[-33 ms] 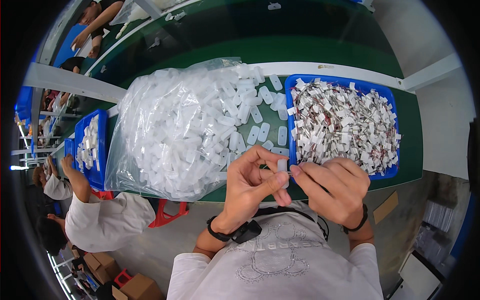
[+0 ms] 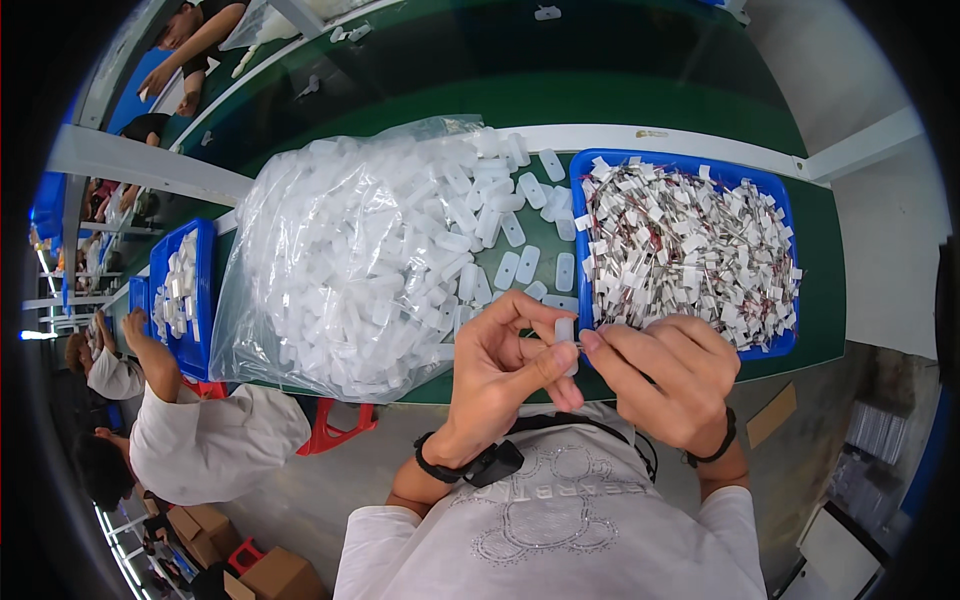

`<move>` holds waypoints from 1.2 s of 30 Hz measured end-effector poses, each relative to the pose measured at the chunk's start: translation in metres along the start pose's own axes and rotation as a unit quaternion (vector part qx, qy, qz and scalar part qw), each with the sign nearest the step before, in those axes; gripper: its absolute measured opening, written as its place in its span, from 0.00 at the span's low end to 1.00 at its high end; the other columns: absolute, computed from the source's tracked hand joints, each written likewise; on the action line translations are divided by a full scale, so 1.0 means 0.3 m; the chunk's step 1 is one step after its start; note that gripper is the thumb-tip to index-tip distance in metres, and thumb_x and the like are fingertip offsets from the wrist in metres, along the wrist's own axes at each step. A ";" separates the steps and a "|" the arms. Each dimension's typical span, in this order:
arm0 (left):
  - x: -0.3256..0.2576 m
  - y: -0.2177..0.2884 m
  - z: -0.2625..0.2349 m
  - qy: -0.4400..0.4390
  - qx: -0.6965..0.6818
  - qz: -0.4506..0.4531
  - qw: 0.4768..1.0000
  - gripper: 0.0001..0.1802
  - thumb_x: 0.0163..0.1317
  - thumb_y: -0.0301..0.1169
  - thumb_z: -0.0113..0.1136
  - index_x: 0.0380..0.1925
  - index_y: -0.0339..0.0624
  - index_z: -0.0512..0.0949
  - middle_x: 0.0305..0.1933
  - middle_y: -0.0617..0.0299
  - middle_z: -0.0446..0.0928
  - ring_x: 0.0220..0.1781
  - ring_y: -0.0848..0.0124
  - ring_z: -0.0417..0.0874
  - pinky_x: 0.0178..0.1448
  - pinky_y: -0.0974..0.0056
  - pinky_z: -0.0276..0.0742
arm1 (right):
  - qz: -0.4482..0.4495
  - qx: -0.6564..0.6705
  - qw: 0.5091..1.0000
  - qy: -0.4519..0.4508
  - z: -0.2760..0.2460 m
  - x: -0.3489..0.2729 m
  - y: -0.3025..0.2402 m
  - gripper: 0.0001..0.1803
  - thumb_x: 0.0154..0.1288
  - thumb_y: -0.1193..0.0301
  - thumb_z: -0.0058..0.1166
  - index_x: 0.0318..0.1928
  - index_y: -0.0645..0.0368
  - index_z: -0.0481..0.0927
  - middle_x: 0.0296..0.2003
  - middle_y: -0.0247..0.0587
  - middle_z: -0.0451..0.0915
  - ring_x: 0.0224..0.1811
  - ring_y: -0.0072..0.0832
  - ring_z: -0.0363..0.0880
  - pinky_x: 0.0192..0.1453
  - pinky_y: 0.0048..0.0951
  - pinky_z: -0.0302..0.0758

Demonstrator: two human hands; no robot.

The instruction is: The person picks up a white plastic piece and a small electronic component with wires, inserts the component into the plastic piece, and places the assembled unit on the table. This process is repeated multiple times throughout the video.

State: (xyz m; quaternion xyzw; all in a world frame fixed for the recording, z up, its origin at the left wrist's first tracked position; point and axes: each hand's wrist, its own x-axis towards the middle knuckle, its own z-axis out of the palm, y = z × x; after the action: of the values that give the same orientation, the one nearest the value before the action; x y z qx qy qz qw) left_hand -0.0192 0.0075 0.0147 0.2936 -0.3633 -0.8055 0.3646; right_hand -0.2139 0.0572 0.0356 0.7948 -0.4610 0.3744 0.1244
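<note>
Between the thumb and fingers of my left hand (image 2: pixel 505 365) is a small translucent white plastic casing (image 2: pixel 565 330), held upright just off the table's near edge. My right hand (image 2: pixel 675 385) is closed in a pinch right beside it, fingertips almost touching the casing. What those fingertips grip is thin and mostly hidden. Beyond my right hand stands a blue tray (image 2: pixel 684 157) heaped with small white tabs on wires (image 2: pixel 690 250). A clear plastic bag (image 2: pixel 235 320) full of similar casings lies ahead of my left hand, and loose casings (image 2: pixel 527 263) spill from it toward the tray.
The green table (image 2: pixel 822 260) has a white rail (image 2: pixel 560 135) along its far side. Another blue tray (image 2: pixel 207 300) with white pieces stands at the left, where a person in a white shirt (image 2: pixel 215 435) reaches toward it. A red stool (image 2: pixel 338 428) is near that person.
</note>
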 end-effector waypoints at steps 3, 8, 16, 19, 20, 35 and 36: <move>0.005 -0.004 -0.006 -0.002 -0.012 -0.018 1.000 0.14 0.68 0.20 0.65 0.50 0.26 0.74 0.35 0.55 0.80 0.27 0.64 0.89 0.27 0.66 0.85 | -0.008 -0.008 1.000 -0.006 0.000 0.007 0.007 0.10 0.49 0.72 0.64 0.34 0.63 0.88 0.30 0.38 0.83 0.23 0.25 0.76 0.30 0.25 0.73; 0.009 -0.021 -0.006 0.001 -0.018 -0.017 1.000 0.14 0.68 0.20 0.65 0.50 0.26 0.74 0.34 0.55 0.80 0.27 0.64 0.89 0.26 0.66 0.85 | -0.012 0.004 1.000 -0.020 0.003 0.003 0.023 0.09 0.51 0.72 0.65 0.33 0.63 0.87 0.30 0.37 0.83 0.24 0.25 0.77 0.30 0.26 0.75; 0.114 0.045 -0.089 0.008 0.048 -0.023 0.999 0.16 0.69 0.23 0.65 0.52 0.26 0.74 0.36 0.56 0.80 0.28 0.63 0.89 0.28 0.66 0.86 | 0.148 0.072 0.986 -0.002 -0.064 -0.007 0.046 0.21 0.48 0.76 0.75 0.46 0.65 0.88 0.38 0.46 0.88 0.29 0.31 0.85 0.31 0.27 0.80; 0.240 0.124 -0.070 0.107 0.127 0.075 0.983 0.27 0.72 0.25 0.62 0.65 0.22 0.66 0.54 0.43 0.80 0.42 0.57 0.91 0.33 0.63 0.89 | 0.249 0.071 0.965 0.046 -0.108 -0.055 0.067 0.27 0.46 0.78 0.78 0.51 0.66 0.87 0.45 0.50 0.88 0.32 0.33 0.87 0.34 0.29 0.84; 0.282 0.137 -0.059 0.108 0.128 0.078 0.983 0.27 0.72 0.25 0.62 0.65 0.22 0.66 0.54 0.43 0.80 0.42 0.57 0.91 0.33 0.63 0.89 | 0.262 0.073 0.961 0.039 -0.113 -0.077 0.079 0.27 0.46 0.79 0.78 0.51 0.67 0.87 0.46 0.51 0.88 0.32 0.33 0.87 0.33 0.28 0.84; 0.228 -0.033 -0.051 0.089 0.694 0.230 0.676 0.13 0.51 0.23 0.76 0.37 0.42 0.84 0.34 0.56 0.79 0.25 0.58 0.82 0.32 0.56 0.77 | 0.395 0.056 0.916 0.040 -0.124 -0.186 0.106 0.11 0.57 0.83 0.70 0.42 0.66 0.88 0.38 0.47 0.89 0.34 0.32 0.86 0.34 0.28 0.81; 0.234 -0.039 -0.045 0.088 0.692 0.233 0.678 0.13 0.51 0.23 0.76 0.37 0.42 0.84 0.34 0.56 0.79 0.25 0.58 0.82 0.32 0.56 0.77 | 0.392 0.049 0.918 0.045 -0.125 -0.188 0.109 0.10 0.58 0.83 0.69 0.42 0.67 0.88 0.37 0.46 0.89 0.33 0.30 0.86 0.32 0.27 0.80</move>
State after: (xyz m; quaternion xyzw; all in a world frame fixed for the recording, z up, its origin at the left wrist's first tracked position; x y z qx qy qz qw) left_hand -0.0530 -0.0483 -0.0168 0.4373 -0.8399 -0.1843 0.2634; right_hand -0.2756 0.0958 0.0167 0.5380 -0.7105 0.4509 -0.0506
